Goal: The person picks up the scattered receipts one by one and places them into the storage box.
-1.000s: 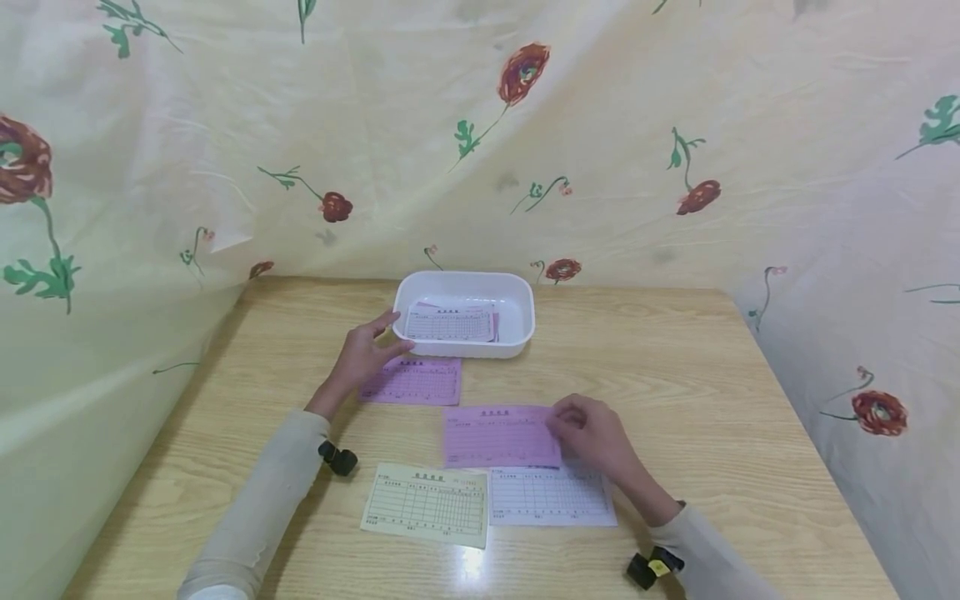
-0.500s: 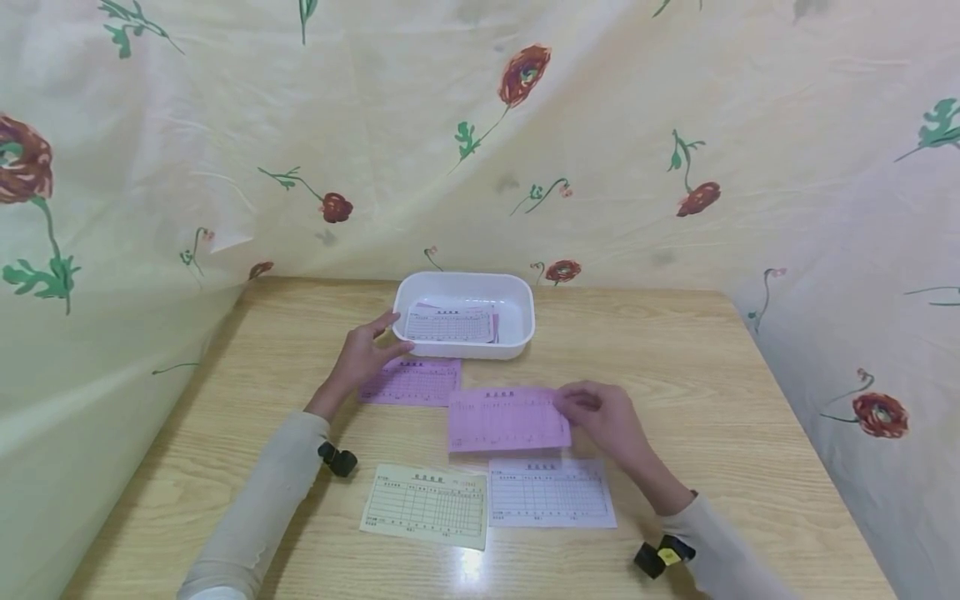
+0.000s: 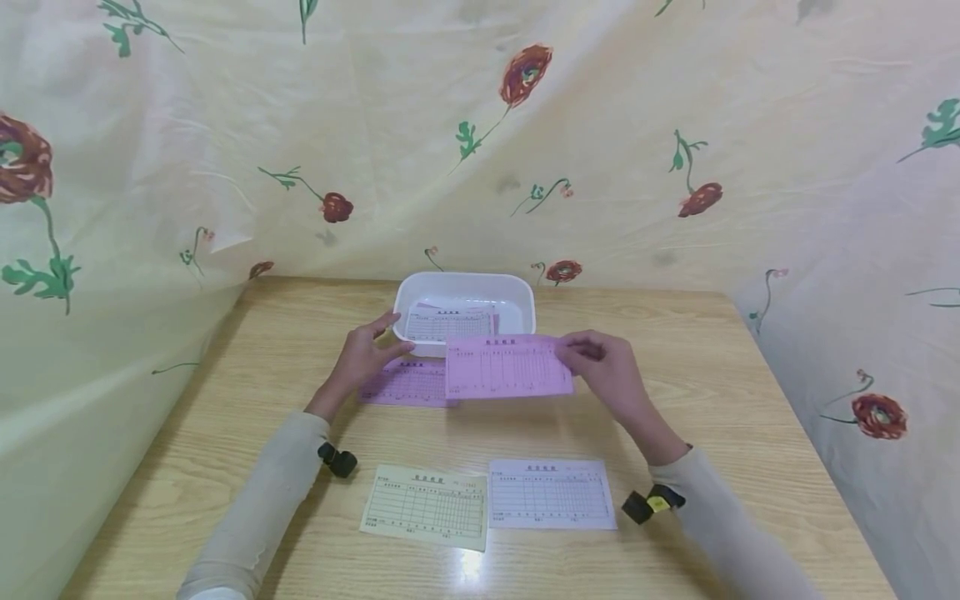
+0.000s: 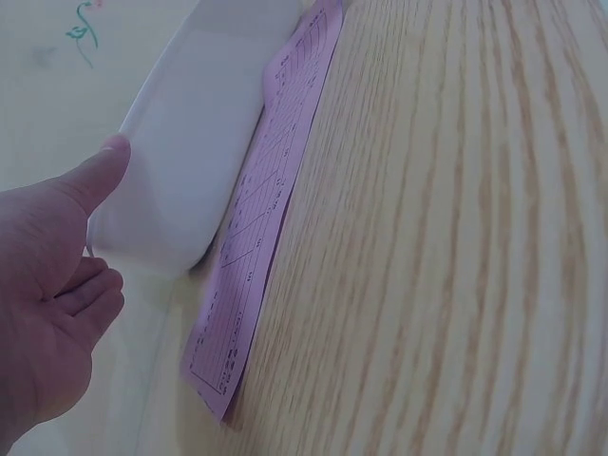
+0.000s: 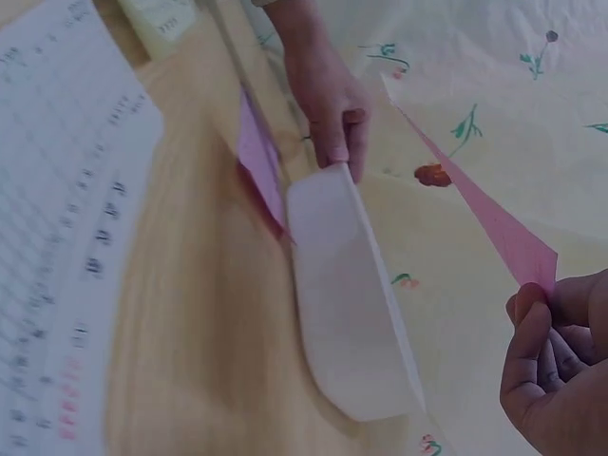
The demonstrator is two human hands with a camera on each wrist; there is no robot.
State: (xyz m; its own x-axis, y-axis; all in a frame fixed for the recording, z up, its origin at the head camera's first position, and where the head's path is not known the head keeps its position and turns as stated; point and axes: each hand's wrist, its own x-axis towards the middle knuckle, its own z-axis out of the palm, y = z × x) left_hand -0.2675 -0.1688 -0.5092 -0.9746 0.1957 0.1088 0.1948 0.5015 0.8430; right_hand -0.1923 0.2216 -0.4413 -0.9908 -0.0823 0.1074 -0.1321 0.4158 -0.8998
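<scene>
My right hand (image 3: 611,375) pinches a pink receipt slip (image 3: 506,367) by its right edge. The slip hangs in the air in front of the white plastic tray (image 3: 468,287), covering its front right part. In the right wrist view, thumb and forefinger nip the raised pink slip (image 5: 503,228) at one corner. My left hand (image 3: 360,360) holds the tray's left front corner. The left wrist view has its thumb on the outer tray wall (image 4: 204,133) near the rim. Inside the tray lie a white slip (image 3: 450,323) and some pink paper under it.
Another pink slip (image 3: 401,387) lies on the wooden table (image 3: 660,350), just in front of the tray. Nearer the front are a yellowish slip (image 3: 426,507) and a white slip (image 3: 552,496), side by side. A flowered cloth (image 3: 420,125) hangs behind the table.
My right hand has lifted the pink slip off the white slip and carried it away from me towards the tray. The left hand and the tray have stayed put.
</scene>
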